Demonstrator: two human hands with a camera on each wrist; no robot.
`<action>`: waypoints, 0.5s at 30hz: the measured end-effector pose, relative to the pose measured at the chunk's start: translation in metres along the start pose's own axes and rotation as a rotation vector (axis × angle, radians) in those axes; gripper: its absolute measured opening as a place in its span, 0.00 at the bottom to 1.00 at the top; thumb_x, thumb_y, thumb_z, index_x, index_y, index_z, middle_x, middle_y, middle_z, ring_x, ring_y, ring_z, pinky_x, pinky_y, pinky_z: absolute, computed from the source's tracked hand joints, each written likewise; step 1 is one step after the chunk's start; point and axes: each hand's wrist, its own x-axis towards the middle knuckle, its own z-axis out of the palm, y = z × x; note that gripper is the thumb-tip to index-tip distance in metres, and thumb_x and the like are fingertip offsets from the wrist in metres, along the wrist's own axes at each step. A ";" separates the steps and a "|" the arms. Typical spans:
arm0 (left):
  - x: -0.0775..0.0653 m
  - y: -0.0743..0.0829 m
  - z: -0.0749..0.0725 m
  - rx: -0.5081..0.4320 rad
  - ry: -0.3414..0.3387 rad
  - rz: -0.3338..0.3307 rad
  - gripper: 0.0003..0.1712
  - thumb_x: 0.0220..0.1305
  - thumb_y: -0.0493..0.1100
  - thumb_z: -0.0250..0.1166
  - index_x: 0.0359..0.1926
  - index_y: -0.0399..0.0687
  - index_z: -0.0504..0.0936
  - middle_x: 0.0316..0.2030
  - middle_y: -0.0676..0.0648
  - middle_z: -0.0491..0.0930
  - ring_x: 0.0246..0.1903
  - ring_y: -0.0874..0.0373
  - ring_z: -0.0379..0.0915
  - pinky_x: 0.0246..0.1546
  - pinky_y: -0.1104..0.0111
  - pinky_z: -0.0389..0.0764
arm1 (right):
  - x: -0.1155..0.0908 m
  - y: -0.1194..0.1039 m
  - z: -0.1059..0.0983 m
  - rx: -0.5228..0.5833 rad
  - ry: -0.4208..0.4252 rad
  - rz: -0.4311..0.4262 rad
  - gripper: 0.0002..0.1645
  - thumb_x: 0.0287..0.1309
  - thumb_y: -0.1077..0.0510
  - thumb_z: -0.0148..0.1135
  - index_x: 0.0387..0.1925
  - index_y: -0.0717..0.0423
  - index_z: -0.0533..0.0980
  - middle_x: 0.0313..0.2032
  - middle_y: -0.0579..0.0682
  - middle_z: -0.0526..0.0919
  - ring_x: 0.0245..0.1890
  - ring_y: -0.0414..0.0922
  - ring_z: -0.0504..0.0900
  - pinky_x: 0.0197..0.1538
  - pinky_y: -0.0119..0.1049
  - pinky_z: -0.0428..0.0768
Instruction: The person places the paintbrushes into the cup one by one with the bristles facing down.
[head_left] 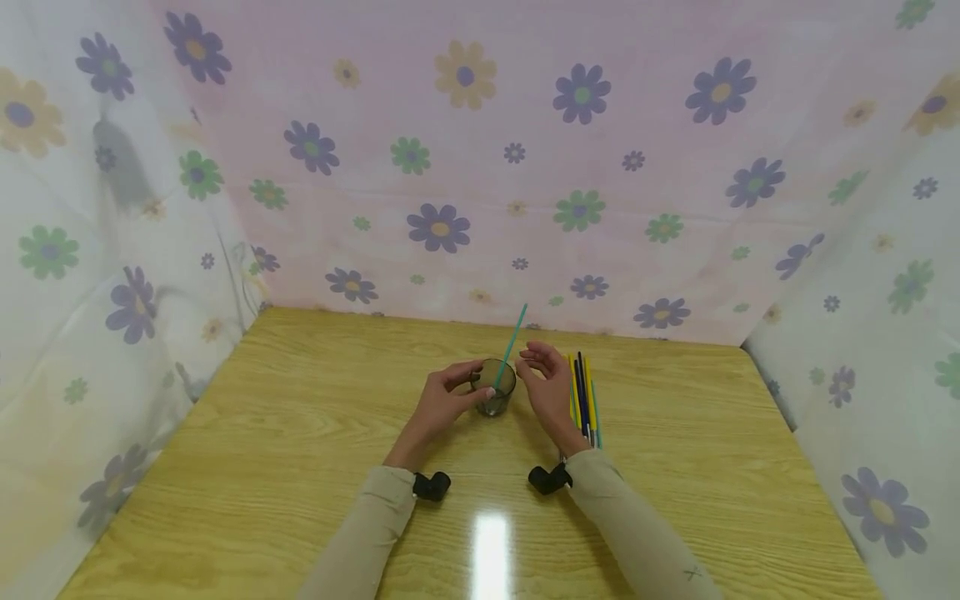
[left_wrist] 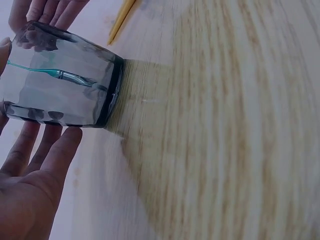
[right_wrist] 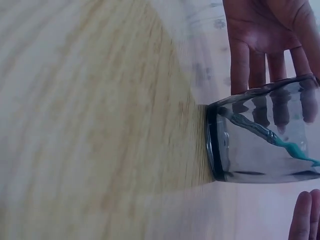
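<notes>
A smoky, see-through glass (head_left: pixel 486 406) stands upright on the wooden table. Inside it leans a paintbrush (head_left: pixel 512 346) with a thin teal handle and a silver ferrule, bristles down at the base and handle rising past the rim. My left hand (head_left: pixel 444 402) holds the glass, its thumb at the near side of the rim and its fingers around the left side. To the right of the glass is my right hand (head_left: pixel 549 390), fingers loosely bent and holding nothing. The right fingertips (right_wrist: pixel 301 217) are apart from the glass in the right wrist view.
Several paintbrushes (head_left: pixel 588 392) with yellow, dark blue and teal handles lie side by side just right of my right hand, partly hidden by it. Flowered cloth (head_left: pixel 465 167) hangs behind the table (head_left: pixel 300 400) and along both sides.
</notes>
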 end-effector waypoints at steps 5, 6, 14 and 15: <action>0.000 0.001 -0.001 0.012 0.004 -0.016 0.32 0.64 0.37 0.73 0.68 0.37 0.76 0.68 0.35 0.72 0.66 0.42 0.70 0.64 0.48 0.75 | -0.010 -0.008 -0.016 0.055 -0.035 0.014 0.15 0.65 0.70 0.63 0.53 0.62 0.80 0.47 0.68 0.81 0.39 0.39 0.85 0.42 0.29 0.86; -0.001 0.001 -0.001 0.012 0.003 -0.017 0.32 0.64 0.37 0.73 0.68 0.37 0.76 0.68 0.35 0.72 0.66 0.42 0.70 0.64 0.48 0.76 | -0.011 -0.011 -0.020 0.071 -0.046 0.026 0.15 0.65 0.71 0.62 0.53 0.63 0.79 0.47 0.70 0.81 0.39 0.39 0.85 0.42 0.30 0.86; 0.000 0.001 0.000 0.010 -0.008 -0.009 0.32 0.65 0.38 0.72 0.68 0.38 0.75 0.69 0.36 0.71 0.67 0.42 0.70 0.63 0.51 0.77 | -0.021 -0.038 -0.064 -0.001 -0.098 0.252 0.20 0.70 0.69 0.57 0.61 0.69 0.73 0.48 0.56 0.82 0.40 0.42 0.86 0.47 0.38 0.88; 0.000 0.001 0.000 0.013 -0.007 -0.010 0.32 0.64 0.38 0.72 0.68 0.38 0.75 0.69 0.36 0.71 0.66 0.42 0.70 0.63 0.52 0.78 | -0.023 -0.039 -0.070 -0.016 -0.100 0.270 0.21 0.70 0.69 0.56 0.62 0.70 0.72 0.49 0.58 0.82 0.40 0.44 0.86 0.47 0.39 0.88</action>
